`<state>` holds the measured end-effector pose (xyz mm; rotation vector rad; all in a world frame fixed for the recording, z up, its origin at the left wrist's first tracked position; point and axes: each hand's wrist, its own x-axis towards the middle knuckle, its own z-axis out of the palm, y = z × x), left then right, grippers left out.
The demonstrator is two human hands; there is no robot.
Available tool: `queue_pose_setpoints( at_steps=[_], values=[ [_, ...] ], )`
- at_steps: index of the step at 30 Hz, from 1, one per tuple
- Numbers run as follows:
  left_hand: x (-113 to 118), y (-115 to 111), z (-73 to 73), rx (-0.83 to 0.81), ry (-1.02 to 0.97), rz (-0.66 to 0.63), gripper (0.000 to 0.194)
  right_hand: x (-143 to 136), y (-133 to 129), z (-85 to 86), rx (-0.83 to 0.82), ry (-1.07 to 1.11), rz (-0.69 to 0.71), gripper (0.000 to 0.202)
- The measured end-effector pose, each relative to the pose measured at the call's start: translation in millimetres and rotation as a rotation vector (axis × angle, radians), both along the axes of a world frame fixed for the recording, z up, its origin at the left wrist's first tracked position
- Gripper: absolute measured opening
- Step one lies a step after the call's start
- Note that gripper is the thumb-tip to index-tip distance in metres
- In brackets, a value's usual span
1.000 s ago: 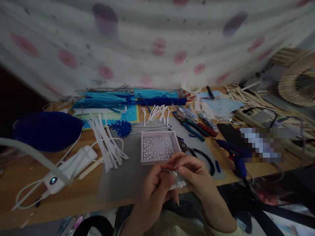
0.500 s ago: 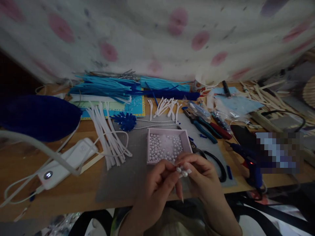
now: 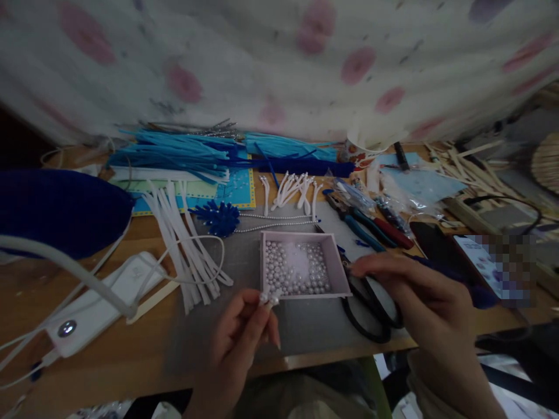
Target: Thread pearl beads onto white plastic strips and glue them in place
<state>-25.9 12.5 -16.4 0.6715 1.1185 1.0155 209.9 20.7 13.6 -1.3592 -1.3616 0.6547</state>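
Observation:
My left hand (image 3: 242,334) is closed in a pinch around a small cluster of pearl beads (image 3: 269,298), just in front of a box's near left corner. The pale pink box (image 3: 343,273) holds many loose silvery pearl beads (image 3: 277,270). To the right, my right hand (image 3: 430,305) hovers over the black-handled scissors (image 3: 367,329), its fingers bent and loosely apart. Nothing shows between those fingers. Behind this hand lies the dark blue glue gun (image 3: 480,297), mostly hidden.
White pipe cleaners (image 3: 192,262) and a white power bank (image 3: 105,302) lie on the left. Behind the box are a blue pipe-cleaner flower (image 3: 218,218), white bead-tipped stems (image 3: 290,192) and pliers (image 3: 362,230). A lit phone (image 3: 484,262) rests at right.
My right hand has let go of the bead cluster and moved right, over the scissors. My left hand has shifted left with the cluster.

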Motion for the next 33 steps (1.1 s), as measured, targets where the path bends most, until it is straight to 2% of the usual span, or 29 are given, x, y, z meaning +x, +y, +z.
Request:
queue_pose_setpoints(
  at_steps=[2, 4, 8, 11, 14, 18, 21, 26, 29, 31, 33],
  values=[
    [-2, 3, -0.1, -0.003, 0.022, 0.004, 0.042, 2, 10, 3.1, 0.066, -0.132, 0.091, 0.031],
    [-2, 6, -0.5, -0.018, 0.021, 0.009, 0.042, 1, 20, 4.3, 0.085, -0.259, 0.127, 0.029],
    [-2, 9, -2.9, -0.050, -0.005, 0.033, 0.041, -9, 41, 3.9, -0.010, -0.471, 0.304, 0.027],
    [-3, 11, -5.4, -0.066, -0.019, 0.018, 0.039, -13, 52, -4.6, -0.017, -0.532, 0.446, 0.026],
    [-4, 14, -8.0, -0.083, -0.024, 0.017, 0.038, -12, 59, -18.7, -0.011, -0.597, 0.519, 0.032],
    [-7, 19, -11.2, -0.089, -0.022, 0.039, 0.039, -13, 65, -32.1, -0.118, -0.789, 0.572, 0.021],
    [-9, 21, -13.2, -0.087, -0.006, 0.038, 0.040, -19, 70, -35.0, -0.194, -0.894, 0.611, 0.022],
    [-11, 23, -15.1, -0.068, 0.012, 0.010, 0.039, -28, 75, -34.4, -0.224, -1.082, 0.679, 0.030],
    [-9, 22, -12.9, -0.074, 0.015, 0.006, 0.038, -25, 75, -28.4, -0.187, -0.988, 0.617, 0.024],
    [-5, 21, -8.8, -0.074, 0.034, 0.008, 0.037, -22, 72, -20.7, -0.157, -0.744, 0.545, 0.017],
    [1, 21, -2.5, -0.055, 0.057, 0.004, 0.036, -21, 65, -12.7, -0.194, -0.384, 0.448, 0.008]
  ],
)
